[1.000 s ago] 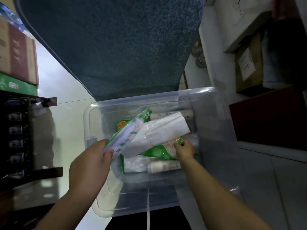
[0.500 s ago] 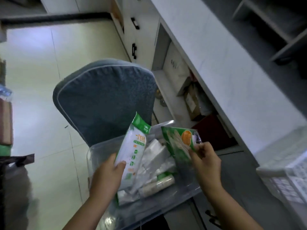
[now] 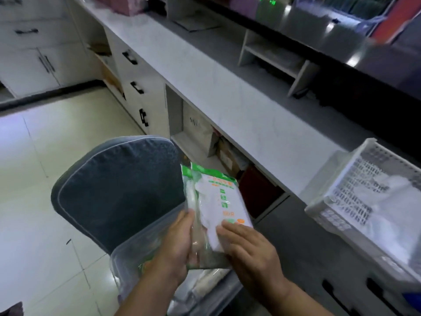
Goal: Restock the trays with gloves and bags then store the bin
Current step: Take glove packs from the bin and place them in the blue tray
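Two flat green-and-white packets [image 3: 216,201] are stacked together and held up above a clear plastic bin [image 3: 127,254]. My left hand [image 3: 176,245] grips their lower left edge. My right hand [image 3: 248,249] presses on the front packet's lower right corner. The bin sits on a blue-grey cushioned chair [image 3: 118,190], and more packets and rolls show inside it below my hands. A white perforated tray [image 3: 337,185] holding white bags stands on the counter at the right.
A long white counter [image 3: 227,94] runs from top left to the right, with open cubbies and drawers beneath it. A small white shelf unit [image 3: 273,55] sits on the counter. Pale tiled floor [image 3: 45,156] lies at the left.
The view rose from the bin to the counter. Both hands lifted a packet each out of the bin and brought the two packets together into one stack.
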A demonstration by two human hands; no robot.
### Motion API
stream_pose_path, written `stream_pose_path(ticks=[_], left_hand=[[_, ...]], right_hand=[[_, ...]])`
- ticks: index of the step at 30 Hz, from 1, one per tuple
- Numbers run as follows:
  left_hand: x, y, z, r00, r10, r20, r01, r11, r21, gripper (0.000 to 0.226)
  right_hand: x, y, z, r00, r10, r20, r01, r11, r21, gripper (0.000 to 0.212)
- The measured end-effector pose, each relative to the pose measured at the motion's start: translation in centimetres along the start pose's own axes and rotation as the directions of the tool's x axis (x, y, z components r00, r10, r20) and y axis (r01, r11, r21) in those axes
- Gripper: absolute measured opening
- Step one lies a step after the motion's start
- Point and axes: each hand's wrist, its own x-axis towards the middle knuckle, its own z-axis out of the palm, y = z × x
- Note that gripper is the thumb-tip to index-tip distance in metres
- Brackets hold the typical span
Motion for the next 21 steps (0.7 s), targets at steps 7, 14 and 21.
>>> stream_pose_path(ticks=[7,14,21], left_hand=[[-0.5,-2.1,6.2,0.982,0.079,0.169,-0.132,0.935,0.329,0.043],[-2.3,-3.9,15.3,0.905,0.144,0.401,-0.309,0.87,0.385,0.046],[-7.7,-9.8,28.2,0.795,0.011,0.607,-0.322,0.856,0.406,0.046]], right_hand=[[-3.6,2.0,-6.3,0.995,-0.025,0.095,0.035,0.993,-0.11,0.014],[-7.3,4.3,-16.3,0.765,0.615,-0.192,-0.601,0.788,0.13,0.027],[-11.0,7.3,-30.4,0.092,0.982,0.163,-0.647,-0.066,0.76,0.029]])
